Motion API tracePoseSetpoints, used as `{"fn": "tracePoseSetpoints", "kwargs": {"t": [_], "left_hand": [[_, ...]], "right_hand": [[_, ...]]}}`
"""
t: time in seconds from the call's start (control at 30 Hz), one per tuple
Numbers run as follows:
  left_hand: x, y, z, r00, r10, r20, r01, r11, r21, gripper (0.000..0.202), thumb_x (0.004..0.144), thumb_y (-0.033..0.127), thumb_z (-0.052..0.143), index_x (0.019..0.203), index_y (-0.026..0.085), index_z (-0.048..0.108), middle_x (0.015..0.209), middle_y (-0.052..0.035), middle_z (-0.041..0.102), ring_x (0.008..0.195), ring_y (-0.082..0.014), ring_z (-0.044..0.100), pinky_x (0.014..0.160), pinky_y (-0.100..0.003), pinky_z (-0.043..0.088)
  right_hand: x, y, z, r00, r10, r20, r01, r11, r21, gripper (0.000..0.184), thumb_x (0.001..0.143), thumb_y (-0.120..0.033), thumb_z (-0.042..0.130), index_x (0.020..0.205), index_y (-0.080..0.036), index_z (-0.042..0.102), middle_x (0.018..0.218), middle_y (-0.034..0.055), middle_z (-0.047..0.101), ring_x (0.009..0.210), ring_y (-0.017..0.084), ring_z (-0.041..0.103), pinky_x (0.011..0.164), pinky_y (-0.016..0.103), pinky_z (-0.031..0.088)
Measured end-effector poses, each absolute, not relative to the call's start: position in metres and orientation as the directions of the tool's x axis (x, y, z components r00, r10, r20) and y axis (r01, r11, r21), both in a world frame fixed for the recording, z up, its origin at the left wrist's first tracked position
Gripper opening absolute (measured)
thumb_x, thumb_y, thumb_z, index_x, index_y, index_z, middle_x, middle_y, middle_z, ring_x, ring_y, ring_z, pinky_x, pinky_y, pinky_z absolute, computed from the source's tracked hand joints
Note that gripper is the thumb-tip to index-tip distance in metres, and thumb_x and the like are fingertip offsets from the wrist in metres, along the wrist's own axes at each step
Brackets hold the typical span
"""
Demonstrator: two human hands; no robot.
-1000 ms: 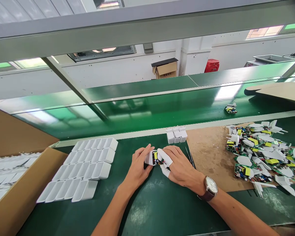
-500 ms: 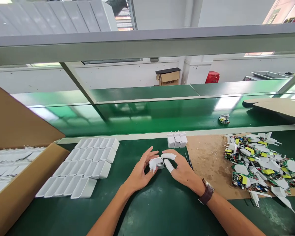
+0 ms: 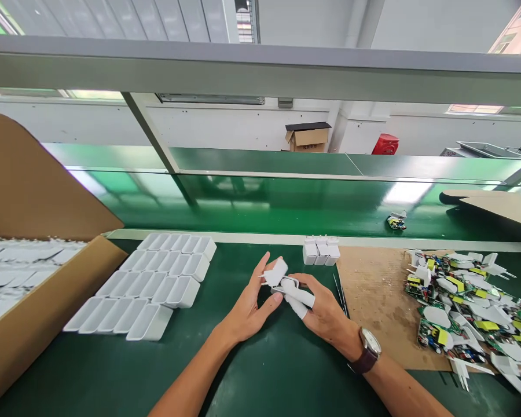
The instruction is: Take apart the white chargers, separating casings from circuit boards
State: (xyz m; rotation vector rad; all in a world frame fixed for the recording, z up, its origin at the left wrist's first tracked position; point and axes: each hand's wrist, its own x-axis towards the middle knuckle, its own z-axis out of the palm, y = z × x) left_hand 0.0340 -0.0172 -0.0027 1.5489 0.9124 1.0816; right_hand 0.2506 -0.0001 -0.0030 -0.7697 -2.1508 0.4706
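Above the green bench, both hands meet at a white plastic charger casing [image 3: 278, 272] with a loose-looking white piece tilted up from it. My left hand [image 3: 247, 307] has its fingers behind the casing and its thumb at the near side. My right hand [image 3: 325, 307], with white finger cots on thumb and forefinger and a watch [image 3: 369, 341] at the wrist, pinches the casing's right end. The fingers partly hide how the pieces join. Just right of that hand lie dark tweezers [image 3: 341, 295].
Rows of open white casings [image 3: 150, 322] stand at left beside a cardboard box [image 3: 69, 295] of white parts. Three white casings [image 3: 321, 253] stand behind the hands. At right, circuit boards with white parts [image 3: 464, 307] are heaped on brown cardboard [image 3: 373, 301]. A single board [image 3: 396, 220] lies on the far ledge.
The white piece has tilted up from the casing, its prongs turning from facing me towards the left. My right fingers have closed in on the casing. The view has shifted slightly.
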Motion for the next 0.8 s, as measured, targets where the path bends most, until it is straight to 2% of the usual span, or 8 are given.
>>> {"fn": "tracePoseSetpoints", "kwargs": {"t": [0.2, 0.3, 0.4, 0.5, 0.57, 0.63, 0.8], "left_hand": [[0.0365, -0.0168, -0.0032, 0.332, 0.925, 0.186, 0.107, -0.232, 0.967, 0.077, 0.104, 0.037, 0.054, 0.164, 0.035, 0.007, 0.166, -0.0123, 0.036, 0.153, -0.0277, 0.035, 0.127, -0.055, 0.024], [0.036, -0.0161, -0.0038, 0.313, 0.923, 0.224, 0.126, -0.274, 0.953, 0.079, 0.102, 0.038, 0.058, 0.163, 0.035, 0.008, 0.164, -0.013, 0.04, 0.151, -0.028, 0.039, 0.125, -0.054, 0.026], [0.0365, -0.0154, -0.0034, 0.243, 0.922, 0.3, 0.139, -0.339, 0.93, 0.085, 0.096, 0.039, 0.068, 0.162, 0.031, 0.016, 0.157, -0.015, 0.048, 0.143, -0.0296, 0.048, 0.12, -0.052, 0.035], [0.0388, -0.0145, -0.0038, 0.13, 0.95, 0.285, 0.199, -0.307, 0.931, 0.071, 0.096, 0.037, 0.067, 0.156, 0.027, 0.031, 0.133, -0.0119, 0.066, 0.119, -0.0249, 0.064, 0.105, -0.045, 0.049], [0.0399, -0.014, -0.0046, 0.067, 0.966, 0.249, 0.223, -0.257, 0.94, 0.057, 0.099, 0.035, 0.06, 0.151, 0.025, 0.039, 0.116, -0.008, 0.07, 0.104, -0.0206, 0.068, 0.094, -0.039, 0.054], [0.0402, -0.0139, -0.0047, 0.046, 0.972, 0.232, 0.214, -0.236, 0.948, 0.05, 0.101, 0.034, 0.056, 0.148, 0.023, 0.041, 0.11, -0.0067, 0.07, 0.098, -0.0189, 0.068, 0.088, -0.036, 0.056], [0.0397, -0.0141, -0.0009, 0.067, 0.968, 0.242, 0.218, -0.251, 0.943, 0.046, 0.102, 0.033, 0.054, 0.145, 0.022, 0.042, 0.108, -0.0065, 0.071, 0.096, -0.0183, 0.069, 0.084, -0.033, 0.057]], "right_hand": [[0.2504, 0.0041, -0.0099, -0.564, 0.637, 0.525, 0.417, 0.768, -0.486, 0.041, 0.097, -0.012, 0.053, 0.134, -0.027, 0.06, 0.111, 0.0103, 0.065, 0.09, 0.021, 0.067, 0.075, 0.034, 0.061], [0.2517, 0.0027, -0.0099, -0.551, 0.622, 0.556, 0.418, 0.783, -0.462, 0.045, 0.095, -0.009, 0.052, 0.136, -0.026, 0.057, 0.119, 0.0122, 0.064, 0.097, 0.023, 0.067, 0.08, 0.036, 0.062], [0.2518, -0.0002, -0.0064, -0.554, 0.637, 0.536, 0.427, 0.77, -0.475, 0.048, 0.093, -0.007, 0.051, 0.137, -0.026, 0.056, 0.123, 0.0122, 0.064, 0.103, 0.023, 0.068, 0.085, 0.036, 0.062], [0.2499, -0.0023, -0.0033, -0.583, 0.658, 0.478, 0.447, 0.75, -0.487, 0.041, 0.096, -0.011, 0.05, 0.133, -0.025, 0.058, 0.119, 0.0121, 0.066, 0.095, 0.023, 0.069, 0.079, 0.037, 0.063], [0.2484, -0.003, -0.002, -0.572, 0.684, 0.453, 0.458, 0.724, -0.516, 0.038, 0.099, -0.015, 0.051, 0.135, -0.026, 0.057, 0.119, 0.0119, 0.067, 0.095, 0.024, 0.07, 0.078, 0.038, 0.063], [0.2475, -0.0033, -0.0012, -0.551, 0.704, 0.448, 0.453, 0.703, -0.549, 0.038, 0.101, -0.018, 0.052, 0.138, -0.028, 0.054, 0.119, 0.0107, 0.068, 0.097, 0.024, 0.07, 0.082, 0.038, 0.062], [0.2474, -0.0032, -0.0009, -0.545, 0.695, 0.469, 0.412, 0.71, -0.571, 0.041, 0.101, -0.016, 0.053, 0.14, -0.029, 0.053, 0.114, 0.0092, 0.069, 0.097, 0.023, 0.07, 0.083, 0.037, 0.062]]}}
